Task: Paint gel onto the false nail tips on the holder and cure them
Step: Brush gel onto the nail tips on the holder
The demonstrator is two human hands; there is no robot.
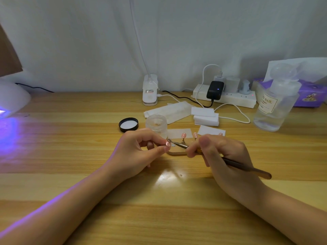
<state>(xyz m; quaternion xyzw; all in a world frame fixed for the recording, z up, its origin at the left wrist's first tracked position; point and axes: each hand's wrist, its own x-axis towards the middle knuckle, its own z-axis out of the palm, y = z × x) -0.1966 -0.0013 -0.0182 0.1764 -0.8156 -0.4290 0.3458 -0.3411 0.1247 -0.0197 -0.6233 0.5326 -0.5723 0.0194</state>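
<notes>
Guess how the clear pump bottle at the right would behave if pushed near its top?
The clear bottle is tall, with liquid showing only low in its body, so the low weight may steady it. A high push would still probably tip it rather than slide it. Its smooth wall looks slippery and likely stiff, and being round, it would probably roll if toppled.

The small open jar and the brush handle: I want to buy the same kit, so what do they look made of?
The small open jar looks like clear glass or hard plastic: see-through, thick-walled; which one is unclear. Its lid looks like glossy black plastic with a white liner. The brush handle, held by the right hand, looks like brown lacquered wood or metal, with a sheen.
</notes>
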